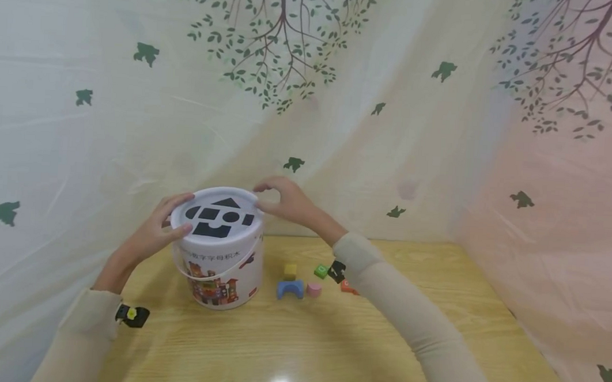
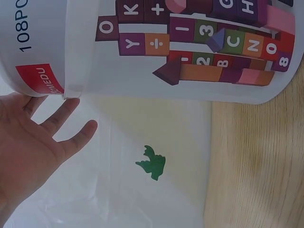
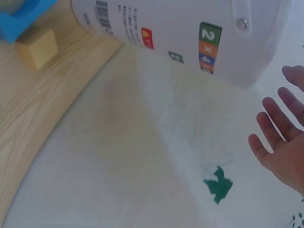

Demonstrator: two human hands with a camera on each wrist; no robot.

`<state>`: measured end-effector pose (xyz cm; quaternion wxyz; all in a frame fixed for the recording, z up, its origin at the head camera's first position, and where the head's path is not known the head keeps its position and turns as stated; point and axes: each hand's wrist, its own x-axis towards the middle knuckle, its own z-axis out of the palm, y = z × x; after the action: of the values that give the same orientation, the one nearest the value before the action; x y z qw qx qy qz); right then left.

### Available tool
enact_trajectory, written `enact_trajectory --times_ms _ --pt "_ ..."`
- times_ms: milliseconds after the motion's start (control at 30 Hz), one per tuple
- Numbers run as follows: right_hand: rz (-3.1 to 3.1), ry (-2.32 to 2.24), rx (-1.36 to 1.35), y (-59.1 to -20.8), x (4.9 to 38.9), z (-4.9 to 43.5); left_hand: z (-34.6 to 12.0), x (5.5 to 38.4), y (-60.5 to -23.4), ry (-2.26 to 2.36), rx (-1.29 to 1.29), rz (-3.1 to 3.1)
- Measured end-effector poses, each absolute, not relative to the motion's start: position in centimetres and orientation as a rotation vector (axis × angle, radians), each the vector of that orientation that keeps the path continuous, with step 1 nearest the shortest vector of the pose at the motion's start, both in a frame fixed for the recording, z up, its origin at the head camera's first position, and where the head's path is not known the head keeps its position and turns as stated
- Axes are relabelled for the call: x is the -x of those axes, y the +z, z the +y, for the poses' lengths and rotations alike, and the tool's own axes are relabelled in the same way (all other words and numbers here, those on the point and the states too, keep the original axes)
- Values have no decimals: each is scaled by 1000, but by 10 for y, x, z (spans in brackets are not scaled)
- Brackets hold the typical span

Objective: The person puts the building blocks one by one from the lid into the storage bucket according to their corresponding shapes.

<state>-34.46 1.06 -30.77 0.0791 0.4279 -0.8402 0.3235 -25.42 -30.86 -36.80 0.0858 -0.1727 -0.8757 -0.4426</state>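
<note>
A white bucket (image 1: 228,279) printed with colourful toy blocks stands upright on the table. On top is its white lid (image 1: 238,233), which has dark shape cut-outs. My left hand (image 1: 150,232) rests on the left side of the lid, thumb toward the front and another finger over the rim. In the left wrist view, the fingers of the left hand (image 2: 42,142) are spread and fairly straight at the lid's edge. My right hand (image 1: 287,200) is at the lid's right back edge. The right wrist view shows the right hand (image 3: 285,137) apart from the bucket (image 3: 190,33), fingers loosely extended.
Right of the bucket lie a yellow block (image 1: 290,271), a blue arch block (image 1: 290,289), a pink cylinder (image 1: 313,290), a green block (image 1: 321,271) and an orange-red block (image 1: 348,286), partly hidden by the right sleeve. A printed curtain (image 1: 339,146) hangs behind the wooden table (image 1: 256,350).
</note>
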Motion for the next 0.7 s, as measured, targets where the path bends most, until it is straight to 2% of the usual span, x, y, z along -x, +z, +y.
enact_trajectory --times_ms 300,700 --pt "-2521 939 -1257 -317 353 45 -309 253 -368 -1345 514 -2592" --pt "-2559 818 -1304 -353 346 81 -307 254 -369 -1351 481 -2604"
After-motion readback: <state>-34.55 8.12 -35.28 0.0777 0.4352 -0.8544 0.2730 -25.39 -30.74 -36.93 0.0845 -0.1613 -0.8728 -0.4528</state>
